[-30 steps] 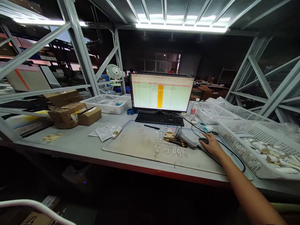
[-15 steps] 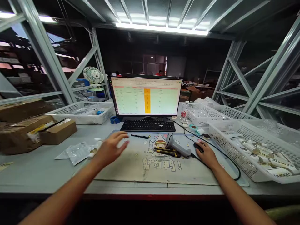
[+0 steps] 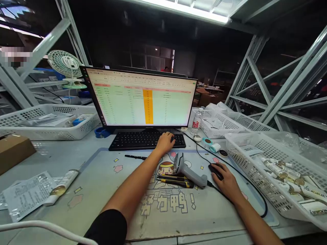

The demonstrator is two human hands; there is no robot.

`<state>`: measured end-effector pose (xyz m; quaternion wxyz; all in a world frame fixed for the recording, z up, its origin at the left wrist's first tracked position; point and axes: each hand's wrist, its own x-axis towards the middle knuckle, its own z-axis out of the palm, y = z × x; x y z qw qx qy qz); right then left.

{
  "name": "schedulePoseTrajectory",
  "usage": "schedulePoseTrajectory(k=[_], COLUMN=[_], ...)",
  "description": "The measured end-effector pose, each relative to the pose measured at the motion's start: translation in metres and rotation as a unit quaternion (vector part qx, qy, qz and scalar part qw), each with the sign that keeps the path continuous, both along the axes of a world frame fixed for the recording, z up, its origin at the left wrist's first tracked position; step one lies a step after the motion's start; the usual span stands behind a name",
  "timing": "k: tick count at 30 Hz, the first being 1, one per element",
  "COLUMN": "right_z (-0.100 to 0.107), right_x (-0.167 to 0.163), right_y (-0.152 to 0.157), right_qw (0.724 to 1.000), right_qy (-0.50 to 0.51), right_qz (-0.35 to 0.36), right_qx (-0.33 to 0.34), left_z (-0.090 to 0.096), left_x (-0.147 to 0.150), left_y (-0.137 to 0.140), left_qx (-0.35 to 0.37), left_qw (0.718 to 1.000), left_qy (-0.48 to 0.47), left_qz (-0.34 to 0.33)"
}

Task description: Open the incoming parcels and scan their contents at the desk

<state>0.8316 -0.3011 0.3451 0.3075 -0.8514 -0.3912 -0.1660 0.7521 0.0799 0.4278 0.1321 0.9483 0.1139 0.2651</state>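
My left hand [image 3: 166, 142] rests on the right part of the black keyboard [image 3: 138, 140], fingers extended over the keys and holding nothing. Under my right hand [image 3: 226, 182] is a black computer mouse [image 3: 216, 172], with the fingers curved around it. Above the keyboard stands a monitor [image 3: 122, 102] showing a spreadsheet with an orange column. Between my hands lie a grey barcode scanner [image 3: 190, 173] and yellow-and-black utility knives [image 3: 176, 181] on the printed desk mat [image 3: 194, 221]. A black pen [image 3: 135, 157] lies partly behind my left forearm.
On the right, a white basket [image 3: 260, 190] holds several tubes. A water bottle [image 3: 196, 121] and tape rolls [image 3: 215, 147] stand near it. At left are a white tube [image 3: 62, 187], plastic packets [image 3: 28, 197], a cardboard box [image 3: 15, 151] and another basket [image 3: 58, 134].
My left hand has moved right and forward from above the mat onto the keyboard. My right hand stays on the mouse. The view has shifted closer to the desk.
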Motion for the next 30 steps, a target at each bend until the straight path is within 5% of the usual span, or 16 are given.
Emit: schedulePoseTrajectory(k=[14, 30], right_z=[0.010, 0.005], right_x=[-0.004, -0.005], right_y=[-0.002, 0.002], right_qw=[1.000, 1.000], right_qy=[-0.026, -0.018], right_qz=[0.004, 0.005], right_qx=[0.005, 0.016], left_z=[-0.038, -0.040], left_x=[0.001, 0.007], left_y=[-0.018, -0.025], left_qx=[0.055, 0.054], left_qw=[0.996, 0.998], left_qy=[0.067, 0.040], left_qz=[-0.008, 0.012])
